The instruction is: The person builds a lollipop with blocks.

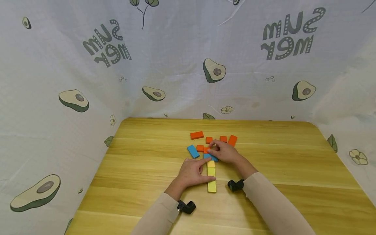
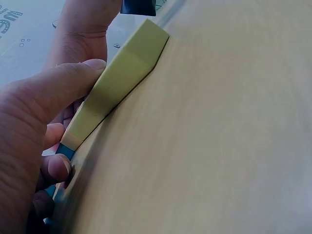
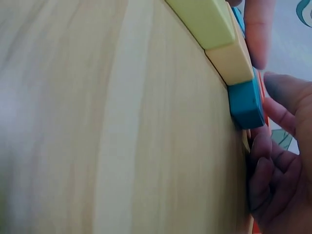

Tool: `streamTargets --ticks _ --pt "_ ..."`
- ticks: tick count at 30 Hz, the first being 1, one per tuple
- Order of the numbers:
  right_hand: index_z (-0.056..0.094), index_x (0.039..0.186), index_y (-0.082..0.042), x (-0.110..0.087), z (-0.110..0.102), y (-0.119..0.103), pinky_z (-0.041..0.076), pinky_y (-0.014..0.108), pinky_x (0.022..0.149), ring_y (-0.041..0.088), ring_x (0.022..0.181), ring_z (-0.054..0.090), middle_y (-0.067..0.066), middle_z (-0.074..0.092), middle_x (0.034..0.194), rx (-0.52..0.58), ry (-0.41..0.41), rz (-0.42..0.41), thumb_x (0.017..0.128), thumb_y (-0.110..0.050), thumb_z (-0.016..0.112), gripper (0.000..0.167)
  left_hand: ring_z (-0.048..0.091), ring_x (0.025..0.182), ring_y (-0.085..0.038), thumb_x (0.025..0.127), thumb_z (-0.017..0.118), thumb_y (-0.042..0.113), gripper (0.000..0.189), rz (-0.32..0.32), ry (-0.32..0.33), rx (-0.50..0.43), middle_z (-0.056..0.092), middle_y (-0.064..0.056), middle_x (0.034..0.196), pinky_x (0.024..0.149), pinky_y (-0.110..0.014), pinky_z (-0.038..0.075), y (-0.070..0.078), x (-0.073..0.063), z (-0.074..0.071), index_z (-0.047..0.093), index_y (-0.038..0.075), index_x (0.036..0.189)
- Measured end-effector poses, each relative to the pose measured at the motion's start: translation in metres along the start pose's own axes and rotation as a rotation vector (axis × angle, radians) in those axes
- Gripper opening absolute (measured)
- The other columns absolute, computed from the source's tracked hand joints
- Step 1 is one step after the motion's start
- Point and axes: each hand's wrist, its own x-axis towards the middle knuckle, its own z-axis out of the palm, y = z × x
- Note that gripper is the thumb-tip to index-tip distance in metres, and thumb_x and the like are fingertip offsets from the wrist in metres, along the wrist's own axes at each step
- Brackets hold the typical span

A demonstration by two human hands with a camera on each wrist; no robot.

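Observation:
A row of toy blocks lies flat on the wooden table. Nearest is a long yellow stretch (image 1: 212,186), then a small light-orange block (image 1: 211,164), then a blue block (image 1: 207,156) set crosswise. My left hand (image 1: 189,172) has its thumb on the yellow stretch and its extended index finger touching the blue block. At the far side of the blue block, my right hand (image 1: 225,152) pinches a small orange block (image 1: 206,149) between thumb and finger. In the right wrist view, the blue block (image 3: 246,104) meets the light-orange block (image 3: 233,63); the pinched block is mostly hidden.
Left of the hands lie a loose blue block (image 1: 193,151) and a small orange block (image 1: 200,148). Farther back are a long red-orange block (image 1: 196,135), small ones (image 1: 209,140) and a tilted one (image 1: 232,140). A printed curtain (image 1: 182,65) hangs behind the table.

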Motion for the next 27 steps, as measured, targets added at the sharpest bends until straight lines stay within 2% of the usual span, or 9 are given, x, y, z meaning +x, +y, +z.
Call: streamTargets --ticks 3,6,10,13,16,21,27 --pt "0.062 0.121 -0.015 -0.001 -0.003 0.003 0.043 0.031 0.069 0.018 0.073 0.053 0.005 0.061 0.088 0.037 0.022 -0.007 0.102 -0.034 0.062 0.027 0.039 0.060 -0.001 0.081 0.070 0.072 0.079 -0.002 -0.001 -0.002 0.046 0.015 0.062 0.069 -0.025 0.027 0.000 -0.001 0.000 0.055 0.034 0.148" --pt "0.061 0.124 -0.014 -0.002 -0.011 0.007 0.045 0.033 0.072 0.020 0.076 0.054 0.008 0.062 0.092 0.055 0.079 -0.001 0.104 -0.033 0.060 0.028 0.039 0.060 0.000 0.080 0.070 0.072 0.078 -0.002 0.005 0.001 0.046 0.015 0.062 0.068 -0.024 0.027 0.000 0.000 0.000 0.056 0.034 0.147" --pt "0.064 0.122 -0.011 0.002 -0.026 0.016 0.045 0.033 0.071 0.021 0.076 0.053 0.008 0.062 0.090 -0.009 0.207 0.023 0.104 -0.030 0.059 0.026 0.038 0.060 0.000 0.080 0.071 0.072 0.078 -0.002 0.014 0.008 0.046 0.015 0.062 0.068 -0.023 0.027 -0.001 0.000 0.001 0.056 0.035 0.147" --pt "0.065 0.123 -0.008 0.006 -0.035 0.026 0.044 0.033 0.067 0.022 0.070 0.052 0.008 0.061 0.083 -0.068 0.253 0.040 0.104 -0.028 0.060 0.028 0.038 0.060 0.000 0.080 0.071 0.073 0.079 -0.006 0.009 0.007 0.045 0.015 0.062 0.068 -0.023 0.027 -0.001 0.000 0.001 0.055 0.036 0.147" --pt "0.063 0.130 -0.005 0.010 -0.041 0.034 0.044 0.033 0.069 0.021 0.071 0.052 0.008 0.061 0.084 -0.103 0.222 0.050 0.104 -0.028 0.060 0.035 0.038 0.060 0.000 0.080 0.070 0.073 0.079 -0.012 -0.001 0.001 0.045 0.015 0.062 0.069 -0.024 0.027 -0.001 0.000 0.001 0.055 0.037 0.148" --pt "0.058 0.140 -0.002 0.012 -0.047 0.040 0.046 0.035 0.078 0.023 0.081 0.053 0.010 0.062 0.094 -0.098 0.130 0.075 0.103 -0.032 0.061 0.048 0.038 0.060 -0.001 0.080 0.070 0.073 0.079 -0.010 -0.006 0.006 0.045 0.014 0.062 0.068 -0.024 0.027 0.000 0.000 0.000 0.054 0.037 0.148" --pt "0.057 0.140 -0.001 0.013 -0.048 0.039 0.044 0.032 0.074 0.021 0.080 0.051 0.009 0.058 0.094 -0.093 0.089 0.096 0.102 -0.028 0.064 0.047 0.038 0.060 -0.001 0.080 0.070 0.073 0.080 -0.008 0.002 0.010 0.045 0.014 0.062 0.068 -0.024 0.026 -0.001 0.000 0.001 0.054 0.036 0.149"
